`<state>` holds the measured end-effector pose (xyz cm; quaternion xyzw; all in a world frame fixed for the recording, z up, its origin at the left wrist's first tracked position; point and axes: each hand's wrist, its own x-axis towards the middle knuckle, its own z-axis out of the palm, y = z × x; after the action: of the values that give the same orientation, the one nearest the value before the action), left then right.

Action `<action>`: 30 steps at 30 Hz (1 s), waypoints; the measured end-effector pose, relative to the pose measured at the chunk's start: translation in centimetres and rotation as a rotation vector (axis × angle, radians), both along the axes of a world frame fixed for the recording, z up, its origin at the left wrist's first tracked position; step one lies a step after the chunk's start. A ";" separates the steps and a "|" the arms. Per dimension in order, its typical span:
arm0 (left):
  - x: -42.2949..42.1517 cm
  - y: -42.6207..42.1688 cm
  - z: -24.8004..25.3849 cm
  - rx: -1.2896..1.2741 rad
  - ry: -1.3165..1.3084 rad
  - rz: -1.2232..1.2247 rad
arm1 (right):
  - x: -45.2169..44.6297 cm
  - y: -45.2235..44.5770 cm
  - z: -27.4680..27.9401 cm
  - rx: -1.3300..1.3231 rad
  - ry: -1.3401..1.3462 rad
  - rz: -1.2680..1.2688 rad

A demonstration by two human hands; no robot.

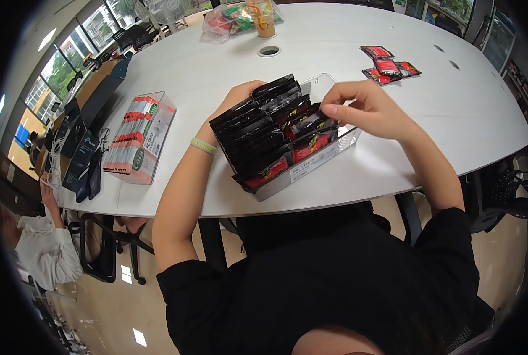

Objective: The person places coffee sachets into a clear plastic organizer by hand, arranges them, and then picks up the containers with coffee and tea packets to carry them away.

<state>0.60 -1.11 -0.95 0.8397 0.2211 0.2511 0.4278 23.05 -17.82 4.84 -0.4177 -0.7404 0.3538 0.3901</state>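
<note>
A clear plastic box [320, 167] stands near the table's front edge, packed with rows of black and red packets [264, 127]. My left hand [240, 94] is behind the box's left side, its fingers hidden by the packets. At the right end of the rows, my right hand [364, 106] has thumb and fingertips closed together at the edge of a black packet [311, 121]. Several red and black packets [388, 66] lie in a loose pile farther back on the right.
Another clear box [139, 139] of red and white packets stands on the left, beside glasses and dark boxes [86, 151]. A drink cup [262, 21] and a plastic bag [228, 22] are at the back of the white table [346, 23]. A person [45, 242] sits at far left.
</note>
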 end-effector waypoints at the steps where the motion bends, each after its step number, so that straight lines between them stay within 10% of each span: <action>1: 0.0 0.1 0.0 -0.001 0.000 -0.001 | 0.3 -0.3 0.7 -0.002 -0.012 -0.034; 30: -0.2 -0.2 0.3 0.037 -0.004 0.015 | 0.3 -0.4 0.9 -0.184 0.116 0.017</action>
<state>0.41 -1.31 -0.69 0.8453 0.2221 0.2600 0.4106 23.39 -18.23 5.74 -0.4242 -0.6844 0.4472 0.3894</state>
